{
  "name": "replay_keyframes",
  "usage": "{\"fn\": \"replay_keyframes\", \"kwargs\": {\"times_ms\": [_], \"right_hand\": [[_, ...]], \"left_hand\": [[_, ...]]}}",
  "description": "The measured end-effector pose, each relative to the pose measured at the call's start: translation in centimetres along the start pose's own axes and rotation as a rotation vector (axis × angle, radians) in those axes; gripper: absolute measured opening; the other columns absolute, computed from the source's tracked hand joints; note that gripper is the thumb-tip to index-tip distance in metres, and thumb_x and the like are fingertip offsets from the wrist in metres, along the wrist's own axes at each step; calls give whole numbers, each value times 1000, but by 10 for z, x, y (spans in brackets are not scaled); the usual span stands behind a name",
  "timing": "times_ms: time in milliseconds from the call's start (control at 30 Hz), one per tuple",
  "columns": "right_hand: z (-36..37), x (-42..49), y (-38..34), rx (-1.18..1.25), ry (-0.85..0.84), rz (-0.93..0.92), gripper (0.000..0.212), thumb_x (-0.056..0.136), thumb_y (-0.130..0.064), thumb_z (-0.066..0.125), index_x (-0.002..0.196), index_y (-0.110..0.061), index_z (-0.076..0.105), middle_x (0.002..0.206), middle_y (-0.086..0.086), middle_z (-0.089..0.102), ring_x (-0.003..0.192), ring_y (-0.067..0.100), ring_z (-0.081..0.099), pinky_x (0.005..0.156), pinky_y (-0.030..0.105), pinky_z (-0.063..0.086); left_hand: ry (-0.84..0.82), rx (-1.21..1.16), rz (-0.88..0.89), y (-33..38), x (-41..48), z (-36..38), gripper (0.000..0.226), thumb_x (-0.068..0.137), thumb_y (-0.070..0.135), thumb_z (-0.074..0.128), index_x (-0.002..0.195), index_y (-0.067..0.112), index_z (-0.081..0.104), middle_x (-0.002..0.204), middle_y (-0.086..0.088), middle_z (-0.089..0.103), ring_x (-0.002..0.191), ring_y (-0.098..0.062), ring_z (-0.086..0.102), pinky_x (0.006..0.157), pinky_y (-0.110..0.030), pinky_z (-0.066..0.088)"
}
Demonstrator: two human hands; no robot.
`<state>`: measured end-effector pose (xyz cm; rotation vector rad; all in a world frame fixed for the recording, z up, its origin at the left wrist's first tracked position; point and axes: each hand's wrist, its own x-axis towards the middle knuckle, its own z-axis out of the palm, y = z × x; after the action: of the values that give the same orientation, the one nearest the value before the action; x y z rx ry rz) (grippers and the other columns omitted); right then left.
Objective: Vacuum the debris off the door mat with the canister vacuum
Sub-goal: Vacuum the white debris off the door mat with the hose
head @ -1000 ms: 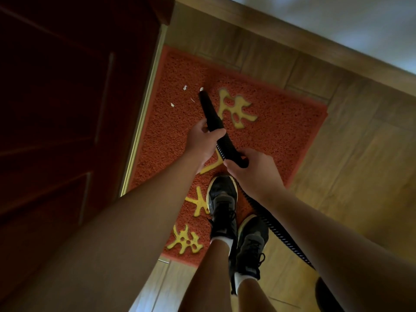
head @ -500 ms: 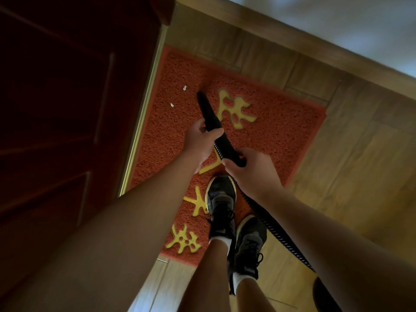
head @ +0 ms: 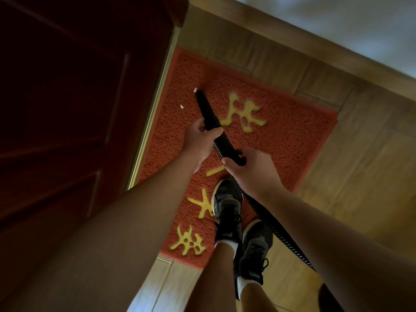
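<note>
Debris (head: 195,89) shows as two small white scraps on the red door mat (head: 281,136), both near the mat's edge that runs along the metal threshold strip (head: 153,113) of the dark door (head: 67,109). One scrap lies right at the tip of the black vacuum nozzle (head: 206,109); the other scrap (head: 181,106) lies a little apart, on the door side of the nozzle. The left hand (head: 198,140) wraps fingers and thumb round the nozzle's lower part. The right hand (head: 252,170) grips the tube just behind it, where the ribbed hose (head: 276,230) runs back under the right forearm toward the lower right. Both shoes (head: 227,208) stand at the near end of the mat, one fully on it, the other at its edge by the wooden floor (head: 360,176)
</note>
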<state>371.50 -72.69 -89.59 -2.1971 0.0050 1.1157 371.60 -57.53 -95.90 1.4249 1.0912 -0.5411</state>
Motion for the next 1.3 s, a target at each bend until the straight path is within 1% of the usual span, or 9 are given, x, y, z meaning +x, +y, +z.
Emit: {"fn": "replay_keyframes", "kwargs": {"times_ms": [133,267,467,600,700,833,1033,1167,1300], "right_hand": [[0,3,-4,-14,-3,-2,22,95,-37,64,96,-16,64,66,5,65,57,32,64,46,42,50],[4,4,-4,-7,-6,-6,22,95,-37,64,95,-15,64,65,5,65,56,31,63,47,43,51],[9,5,-3,-33,-11,9,23,95,-37,64,95,-14,64,63,1,62,47,20,54,40,28,37],[11,4,-5,-32,-19,-4,23,96,-38,64,96,-15,64,66,4,66,53,28,62,42,35,44],[11,5,-5,-26,-16,2,24,96,-38,63,95,-14,65,66,6,66,51,26,58,43,31,41],[9,7,-4,-21,-3,5,26,96,-38,63,92,-12,66,65,8,65,48,21,52,42,29,36],[6,8,-7,-25,4,-14,27,96,-37,63,94,-10,66,68,11,67,59,35,63,45,43,47],[7,7,-7,-24,1,-14,27,96,-37,63,97,-10,66,68,10,68,59,35,63,45,43,47],[10,3,-7,-34,0,-19,25,96,-36,63,99,-11,65,68,9,67,57,33,63,41,39,44]], "left_hand": [[11,-6,4,2,2,-4,40,94,16,71,133,17,61,119,-7,69,111,-24,67,100,-44,54],[2,-16,10,1,2,-7,26,93,14,71,117,22,64,112,-5,71,107,-23,68,101,-48,54],[11,-15,3,-4,2,-12,31,93,13,70,124,14,66,111,-5,72,107,-23,69,101,-50,54],[-1,-41,18,-6,0,-14,24,93,11,70,114,22,66,107,-2,72,106,-21,69,100,-46,55],[-14,-39,34,-4,0,-14,22,94,12,70,104,30,65,105,-1,71,105,-19,68,100,-45,55],[-14,-26,40,0,3,-11,22,94,13,71,110,26,65,108,-2,71,105,-20,68,100,-44,55],[-24,-21,39,3,5,-11,22,94,14,71,106,30,64,111,-4,72,108,-22,68,102,-47,54],[-26,-30,36,0,5,-12,23,94,13,70,112,27,65,112,-4,72,108,-21,68,102,-47,54],[-24,-26,38,-6,3,-15,21,93,13,70,105,30,67,111,-5,73,107,-21,69,101,-49,54]]}}
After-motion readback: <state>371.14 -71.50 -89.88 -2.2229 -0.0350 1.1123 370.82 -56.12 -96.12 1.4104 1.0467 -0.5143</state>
